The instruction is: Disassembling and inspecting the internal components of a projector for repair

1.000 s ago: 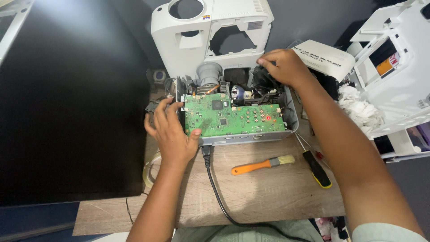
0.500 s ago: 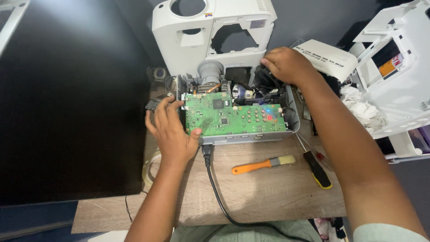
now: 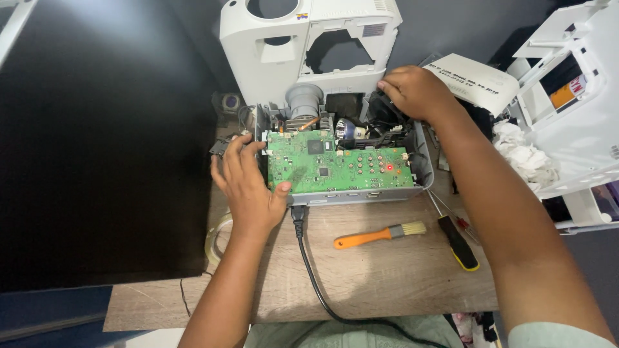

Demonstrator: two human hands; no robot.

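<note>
Gripping the opened projector as before, left hand clasps its side, right hand its rear.

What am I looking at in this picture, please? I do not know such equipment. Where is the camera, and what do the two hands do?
The camera sits on a person's head and looks down at a wooden table. In the middle lies an opened projector with its green circuit board uncovered; one small red light glows on it. The left hand grips the board's left edge. The right hand reaches into the dark parts at the back right; what its fingers hold is hidden. The white cover stands behind. A black cable runs from the front. Nearby lie an orange-handled brush and a black and yellow screwdriver.
</note>
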